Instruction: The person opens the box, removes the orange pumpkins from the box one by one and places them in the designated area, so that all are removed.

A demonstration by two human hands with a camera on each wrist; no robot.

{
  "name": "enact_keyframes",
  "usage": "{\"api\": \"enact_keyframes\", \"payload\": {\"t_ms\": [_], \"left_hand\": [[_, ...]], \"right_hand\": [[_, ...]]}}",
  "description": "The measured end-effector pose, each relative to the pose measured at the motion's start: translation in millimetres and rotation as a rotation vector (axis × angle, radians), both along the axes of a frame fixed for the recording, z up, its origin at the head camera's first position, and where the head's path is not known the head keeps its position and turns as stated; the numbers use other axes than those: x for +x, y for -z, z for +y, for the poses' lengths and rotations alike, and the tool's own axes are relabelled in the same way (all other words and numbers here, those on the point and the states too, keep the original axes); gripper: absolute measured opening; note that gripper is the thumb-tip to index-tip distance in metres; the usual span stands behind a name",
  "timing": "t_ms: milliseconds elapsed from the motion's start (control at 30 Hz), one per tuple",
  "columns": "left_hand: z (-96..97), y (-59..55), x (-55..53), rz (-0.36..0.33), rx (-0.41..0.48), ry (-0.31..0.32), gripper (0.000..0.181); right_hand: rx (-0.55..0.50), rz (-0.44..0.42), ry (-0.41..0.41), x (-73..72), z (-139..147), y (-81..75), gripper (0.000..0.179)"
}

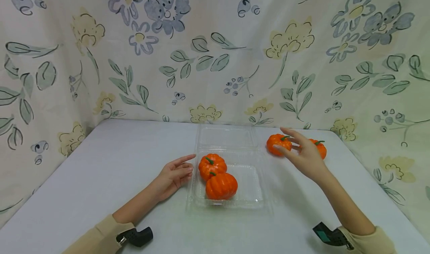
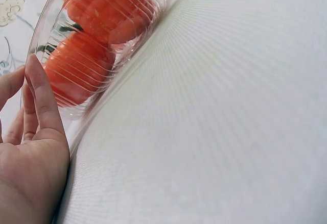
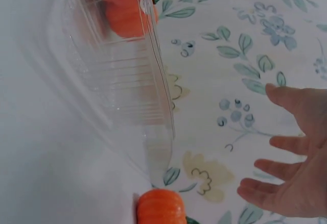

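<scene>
Two small orange pumpkins [image 1: 213, 167] with green stems sit in the left half of a clear plastic box [image 1: 250, 179]; its lid [image 1: 228, 136] lies folded back. Beside the box's left wall rests my left hand [image 1: 173, 181], fingers loosely bent, the fingertips right at the rim in the left wrist view. My right hand [image 1: 305, 159] is over the right side of the table, fingers spread, holding nothing in the right wrist view [image 3: 291, 157]. Close by its thumb and fingers stands a third pumpkin [image 1: 276, 145]; another pumpkin [image 1: 320, 149] is partly hidden behind the hand.
A white table [image 1: 134, 153] carries everything. Behind it hangs a floral curtain [image 1: 215, 78], which also runs along both sides. A black wrist mount [image 1: 136, 237] is on the left sleeve, and a similar mount [image 1: 332, 236] is on the right.
</scene>
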State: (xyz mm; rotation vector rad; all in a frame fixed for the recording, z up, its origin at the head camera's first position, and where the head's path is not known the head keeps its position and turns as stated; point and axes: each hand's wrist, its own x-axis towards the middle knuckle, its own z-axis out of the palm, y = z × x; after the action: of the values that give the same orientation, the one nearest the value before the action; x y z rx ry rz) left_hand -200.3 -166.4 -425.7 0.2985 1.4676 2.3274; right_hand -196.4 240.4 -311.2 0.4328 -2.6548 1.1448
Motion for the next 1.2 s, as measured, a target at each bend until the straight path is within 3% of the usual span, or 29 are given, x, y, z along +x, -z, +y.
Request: {"api": "enact_keyframes", "payload": {"t_ms": [267,633,1200], "left_hand": [[0.2,0.9,-0.5,0.004,0.003,0.000,0.052],[0.2,0.3,-0.8,-0.001,-0.002,-0.001,0.053],[0.3,-0.2,-0.3,-0.002,-0.002,-0.003,0.053]], "right_hand": [[-0.031,-0.050,-0.026,6.7,-13,5.5,0.064],[0.002,-0.041,-0.069,12.4,-29,12.6,0.062],[-0.032,-0.051,-0.226,20.6,-58,32.8,0.054]]}}
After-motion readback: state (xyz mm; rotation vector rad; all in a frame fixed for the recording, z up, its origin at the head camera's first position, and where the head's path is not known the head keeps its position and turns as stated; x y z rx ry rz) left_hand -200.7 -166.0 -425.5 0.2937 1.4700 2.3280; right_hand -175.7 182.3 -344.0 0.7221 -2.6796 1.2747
